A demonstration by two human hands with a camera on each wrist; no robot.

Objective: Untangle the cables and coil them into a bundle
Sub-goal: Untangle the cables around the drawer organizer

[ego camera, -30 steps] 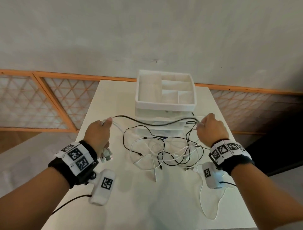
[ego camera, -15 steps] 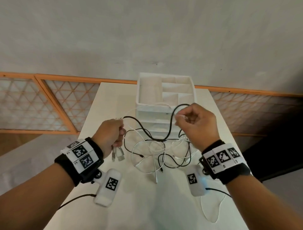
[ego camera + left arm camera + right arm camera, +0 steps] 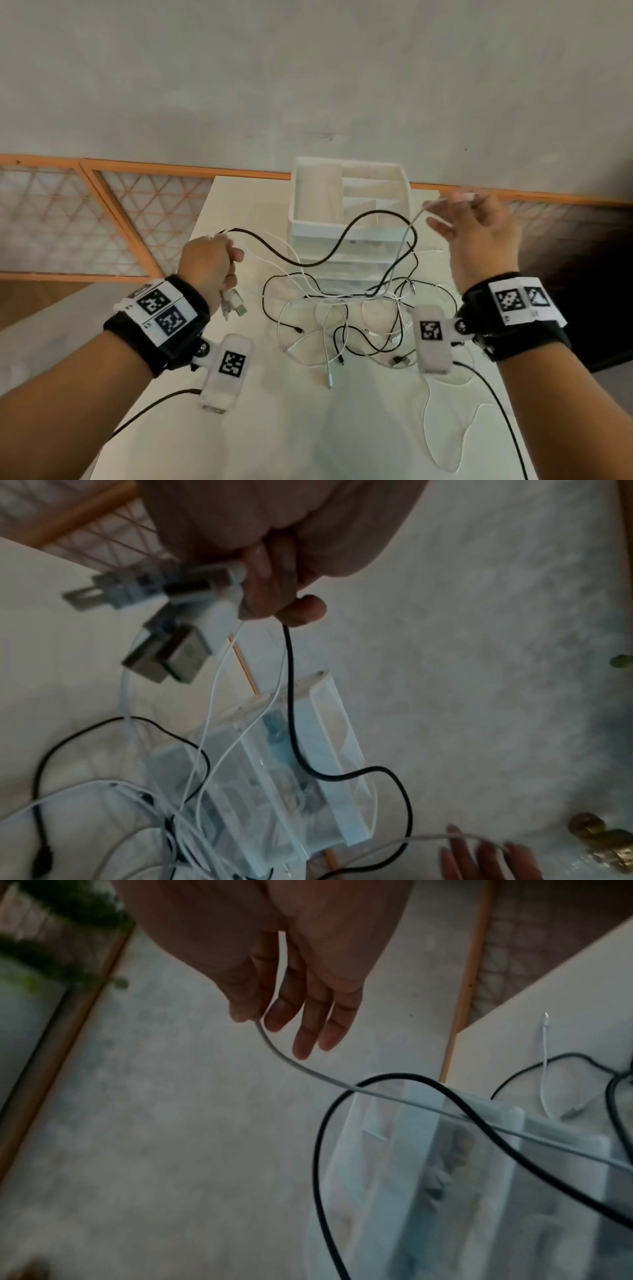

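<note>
Left hand [image 3: 209, 263] fist hides cable ends; right hand [image 3: 479, 236] pinch blurred.

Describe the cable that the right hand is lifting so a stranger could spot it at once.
Start at the white drawer organizer at the table's far end. Just right of it, the raised right hand pinches a thin white cable that slopes down into the tangle. Unlike the thick black cable it crosses, it is pale and taut.

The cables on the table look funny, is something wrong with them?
Yes. The black and white cables lie knotted in a messy heap on the table, in front of the white organizer, with loops crossing everywhere.
</note>
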